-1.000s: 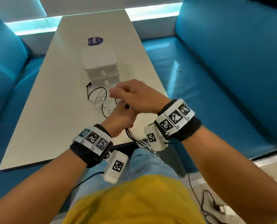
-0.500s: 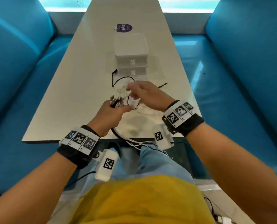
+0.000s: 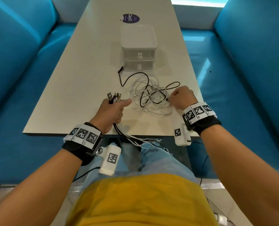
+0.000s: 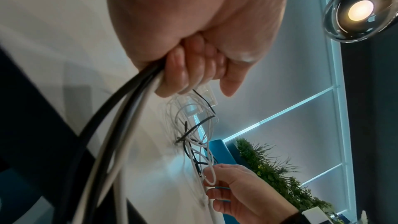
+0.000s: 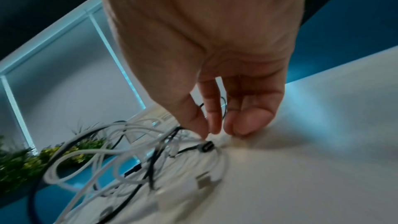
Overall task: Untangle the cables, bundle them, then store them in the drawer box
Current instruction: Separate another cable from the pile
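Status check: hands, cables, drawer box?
Left hand grips gathered plug ends. Right hand picking at tangled cables on the table. Drawer box shut, unobstructed.

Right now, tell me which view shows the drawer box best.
The head view: the drawer box stands whole on the table, both stacked drawers closed, beyond the tangled cables. The left wrist view shows only a blurred part past the fingers; the right wrist view barely shows it.

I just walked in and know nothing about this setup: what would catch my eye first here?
Probably the loose tangle of thin white and black cables in the middle of the pale table, with the right hand picking at its edge. The left hand grips a bunch of cable ends, plugs upward. Behind stands a white two-drawer plastic box.
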A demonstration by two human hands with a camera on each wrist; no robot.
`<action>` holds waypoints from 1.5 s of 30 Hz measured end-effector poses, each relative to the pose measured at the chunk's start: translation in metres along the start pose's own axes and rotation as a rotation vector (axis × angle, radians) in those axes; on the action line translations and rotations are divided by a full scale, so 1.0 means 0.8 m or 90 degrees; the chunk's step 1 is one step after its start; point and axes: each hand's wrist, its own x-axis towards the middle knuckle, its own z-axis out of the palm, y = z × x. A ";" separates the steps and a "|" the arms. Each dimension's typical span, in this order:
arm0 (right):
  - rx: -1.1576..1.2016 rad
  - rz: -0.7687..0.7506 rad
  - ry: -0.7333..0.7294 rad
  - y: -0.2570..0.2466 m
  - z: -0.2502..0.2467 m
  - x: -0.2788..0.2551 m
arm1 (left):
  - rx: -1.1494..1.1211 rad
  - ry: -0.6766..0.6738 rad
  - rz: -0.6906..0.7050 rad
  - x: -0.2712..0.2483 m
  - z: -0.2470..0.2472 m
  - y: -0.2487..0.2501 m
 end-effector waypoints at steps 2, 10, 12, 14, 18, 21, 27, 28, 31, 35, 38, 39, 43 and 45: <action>-0.013 -0.009 -0.010 -0.009 0.005 0.000 | -0.005 0.001 -0.004 0.000 -0.001 -0.002; -0.024 -0.033 -0.010 -0.031 -0.002 0.002 | -0.019 0.009 0.017 0.001 0.008 0.003; 0.082 -0.057 -0.015 -0.035 -0.017 -0.001 | -0.026 0.033 0.020 0.003 0.013 0.007; 0.191 -0.089 -0.024 -0.043 -0.032 -0.008 | -0.029 0.057 0.032 0.006 0.020 0.014; 0.354 -0.157 -0.064 -0.069 -0.062 -0.028 | -0.020 0.059 0.097 0.013 0.042 0.038; 0.445 -0.190 -0.069 -0.082 -0.077 -0.038 | -0.008 0.055 0.170 0.019 0.054 0.058; 0.517 -0.258 0.013 -0.101 -0.096 -0.044 | -0.023 0.028 0.240 0.028 0.067 0.076; 0.533 -0.272 0.020 -0.103 -0.099 -0.047 | -0.013 0.027 0.234 0.030 0.067 0.076; 0.582 -0.312 0.043 -0.109 -0.108 -0.053 | 0.095 0.015 0.188 0.039 0.064 0.074; 0.745 -0.324 0.085 -0.121 -0.125 -0.050 | 0.200 0.050 0.150 0.053 0.053 0.071; 0.801 -0.329 0.105 -0.119 -0.131 -0.046 | 0.172 0.104 0.144 0.057 0.047 0.072; 0.809 -0.331 0.099 -0.116 -0.130 -0.045 | 0.152 0.117 0.147 0.056 0.047 0.073; 0.750 -0.327 0.025 -0.103 -0.113 -0.047 | 0.031 0.121 0.174 0.047 0.050 0.076; 0.644 -0.341 0.026 -0.098 -0.103 -0.047 | 0.007 0.091 0.195 0.039 0.054 0.079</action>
